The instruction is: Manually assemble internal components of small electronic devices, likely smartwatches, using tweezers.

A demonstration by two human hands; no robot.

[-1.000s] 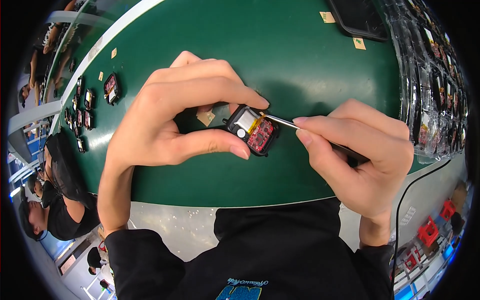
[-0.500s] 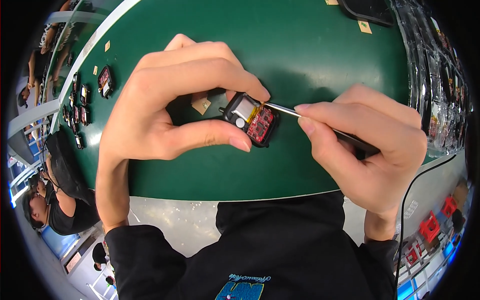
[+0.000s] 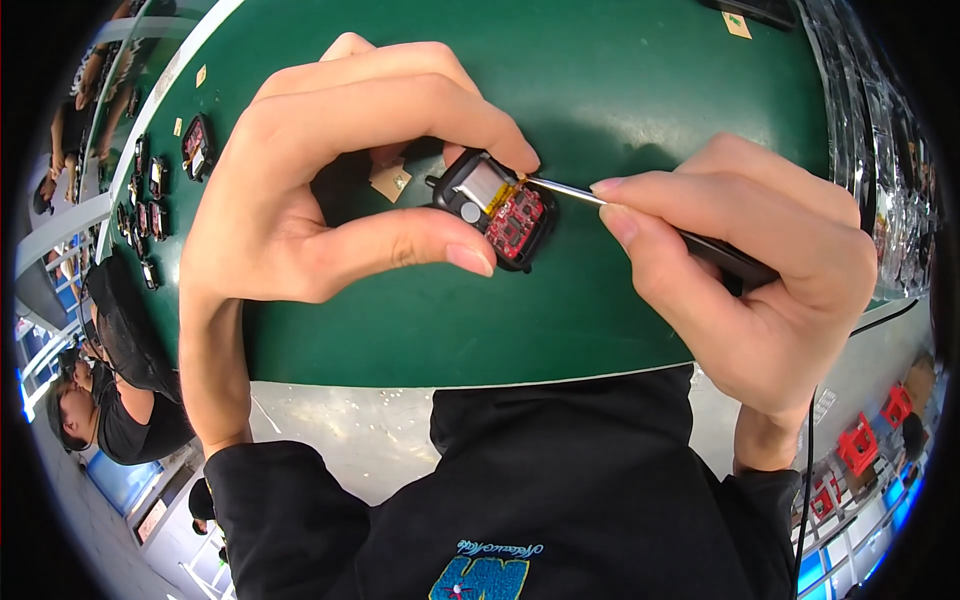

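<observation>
Between the thumb and index finger of my left hand (image 3: pixel 300 190), a small opened black electronic device (image 3: pixel 545 235) is pinched just above the green table (image 3: pixel 600 330). Inside it show a silver battery (image 3: pixel 481 187) with yellow tape, a round pale disc (image 3: pixel 469 212) and a red circuit board (image 3: pixel 516 222). My right hand (image 3: pixel 765 270) is closed around a slim tool (image 3: pixel 567 190) with a shiny metal tip and a black handle. Its tip meets the device's upper right edge, beside my left index fingertip. Whether the tip touches a part there is too small to tell.
Several similar opened devices (image 3: pixel 157 178) lie at the table's left, one (image 3: pixel 197 148) slightly apart. A tan paper piece (image 3: pixel 390 181) lies behind my left thumb. Clear plastic packaging (image 3: pixel 885 190) is stacked along the right edge. A person (image 3: pixel 140 410) sits at the left.
Both hands, the device and the tool appear slightly higher in the view. The surroundings have shifted too. My left hand still holds the device and the tip stays at its edge.
</observation>
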